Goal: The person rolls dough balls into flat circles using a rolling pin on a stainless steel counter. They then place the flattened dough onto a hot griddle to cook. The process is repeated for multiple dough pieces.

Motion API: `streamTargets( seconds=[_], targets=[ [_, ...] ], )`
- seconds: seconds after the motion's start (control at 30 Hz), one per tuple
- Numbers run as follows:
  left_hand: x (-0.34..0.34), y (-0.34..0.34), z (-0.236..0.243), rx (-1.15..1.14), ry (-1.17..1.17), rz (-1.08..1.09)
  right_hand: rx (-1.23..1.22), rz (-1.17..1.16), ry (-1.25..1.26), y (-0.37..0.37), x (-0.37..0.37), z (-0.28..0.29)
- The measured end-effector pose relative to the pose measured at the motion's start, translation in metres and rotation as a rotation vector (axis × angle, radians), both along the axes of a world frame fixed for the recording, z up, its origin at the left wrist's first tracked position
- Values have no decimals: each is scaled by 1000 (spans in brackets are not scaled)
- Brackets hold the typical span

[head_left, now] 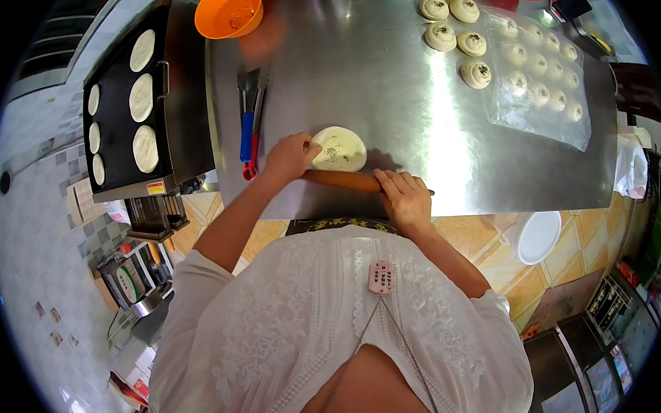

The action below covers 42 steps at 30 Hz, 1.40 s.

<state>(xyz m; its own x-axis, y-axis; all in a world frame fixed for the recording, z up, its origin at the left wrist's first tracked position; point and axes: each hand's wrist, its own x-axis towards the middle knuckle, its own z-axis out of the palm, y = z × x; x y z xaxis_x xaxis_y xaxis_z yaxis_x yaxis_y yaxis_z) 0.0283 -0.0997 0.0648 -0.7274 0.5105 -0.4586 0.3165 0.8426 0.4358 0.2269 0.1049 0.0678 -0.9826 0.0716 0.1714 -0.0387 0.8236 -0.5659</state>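
A round, flattened disc of pale dough (340,149) with dark specks lies on the steel worktop near its front edge. My left hand (291,158) pinches the disc's left rim. My right hand (404,196) grips a wooden rolling pin (344,179), which lies crosswise just below the dough, its left end reaching under my left hand. To the left of the dough, tongs with blue and red handles (247,133) lie on the worktop.
A black griddle (111,79) holding several dough rounds stands left of the steel worktop (369,74). An orange bowl (228,10) is at the back left. Coiled buns (439,37) and a plastic sheet over more buns (539,130) occupy the right. A white bucket (535,236) stands below.
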Motion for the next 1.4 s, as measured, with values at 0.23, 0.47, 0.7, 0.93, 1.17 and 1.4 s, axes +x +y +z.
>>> streamTargets(
  seconds=[0.23,0.47,0.7,0.93,1.17,1.4],
  targets=[
    [-27,30,-86,198,510,72,237,-236,-52,9,-98,-64],
    [54,-26,-79,68,408,-48,92,87,-417,-19,-25,-45],
    [-49,38,-83,248,568,100,254,-265,-56,23,-120,-67],
    [15,-1,-82,211,371,-83,164,-88,-73,-9,-34,-76],
    [-22,39,-52,95,130,-191,31,-26,-33,-9,-6,-39],
    [-15,35,43,205,-452,173,12,61,89,0,24,-1]
  ],
)
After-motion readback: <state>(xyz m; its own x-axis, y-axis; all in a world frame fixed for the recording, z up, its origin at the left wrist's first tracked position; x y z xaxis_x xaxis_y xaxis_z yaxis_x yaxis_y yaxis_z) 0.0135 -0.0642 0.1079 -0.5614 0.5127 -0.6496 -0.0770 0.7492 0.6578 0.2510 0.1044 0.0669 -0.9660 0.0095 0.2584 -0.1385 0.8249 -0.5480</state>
